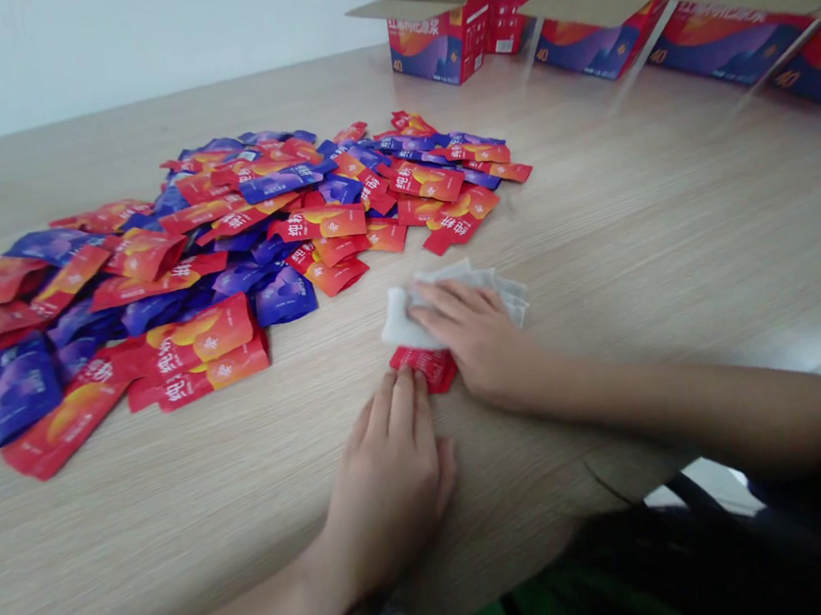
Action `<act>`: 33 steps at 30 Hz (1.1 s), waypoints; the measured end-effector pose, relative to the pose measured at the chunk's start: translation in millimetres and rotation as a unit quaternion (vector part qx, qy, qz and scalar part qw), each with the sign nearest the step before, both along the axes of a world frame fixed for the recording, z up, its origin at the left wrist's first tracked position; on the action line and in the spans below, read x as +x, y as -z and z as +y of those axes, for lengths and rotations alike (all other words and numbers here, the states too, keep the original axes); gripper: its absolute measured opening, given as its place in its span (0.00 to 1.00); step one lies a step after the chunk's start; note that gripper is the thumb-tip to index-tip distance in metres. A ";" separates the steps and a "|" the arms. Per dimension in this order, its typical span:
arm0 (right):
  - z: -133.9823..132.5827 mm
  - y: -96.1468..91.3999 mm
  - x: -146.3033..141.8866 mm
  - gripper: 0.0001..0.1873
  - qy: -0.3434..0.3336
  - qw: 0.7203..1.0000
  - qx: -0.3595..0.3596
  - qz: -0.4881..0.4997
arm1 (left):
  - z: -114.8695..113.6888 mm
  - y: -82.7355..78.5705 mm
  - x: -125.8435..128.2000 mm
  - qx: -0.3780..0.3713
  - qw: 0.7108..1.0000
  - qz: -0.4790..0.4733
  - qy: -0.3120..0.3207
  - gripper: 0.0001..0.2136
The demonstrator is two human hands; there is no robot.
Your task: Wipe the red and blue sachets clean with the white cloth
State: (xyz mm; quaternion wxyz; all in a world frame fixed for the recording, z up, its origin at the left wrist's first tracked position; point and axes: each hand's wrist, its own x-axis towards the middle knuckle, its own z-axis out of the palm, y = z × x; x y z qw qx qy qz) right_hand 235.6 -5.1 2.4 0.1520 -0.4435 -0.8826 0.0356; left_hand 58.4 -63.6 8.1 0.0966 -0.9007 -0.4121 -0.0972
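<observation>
On the counter (577, 195), our flattened left hand (392, 461) touches a red packet (432, 367); our flattened right hand (487, 348), apparently white cloth (398, 321). Both seem soft: pinch edges.

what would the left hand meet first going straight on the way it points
The red sachet at its fingertips, then probably the white stack, though depth is unclear.

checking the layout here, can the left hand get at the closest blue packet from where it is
Probably yes: only bare tabletop shows between the left hand and that blue packet, though the hand seems to be touching a red packet.
</observation>
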 end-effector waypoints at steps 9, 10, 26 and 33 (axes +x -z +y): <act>5.8 4.5 5.9 0.31 -0.043 0.999 -0.008 0.026 | -3.8 1.9 -3.9 0.019 1.000 -0.003 -0.001 0.21; 5.4 4.5 5.4 0.31 -0.021 0.999 -0.007 0.031 | -4.0 2.2 -4.2 0.026 1.000 -0.003 0.000 0.22; 0.3 8.0 3.1 0.34 -0.087 0.996 -0.025 0.019 | -1.4 2.6 -2.7 -0.029 0.999 0.009 -0.029 0.19; 4.0 5.1 6.4 0.35 -0.138 0.990 -0.027 0.010 | -2.3 3.1 -1.4 -0.008 1.000 0.016 -0.016 0.14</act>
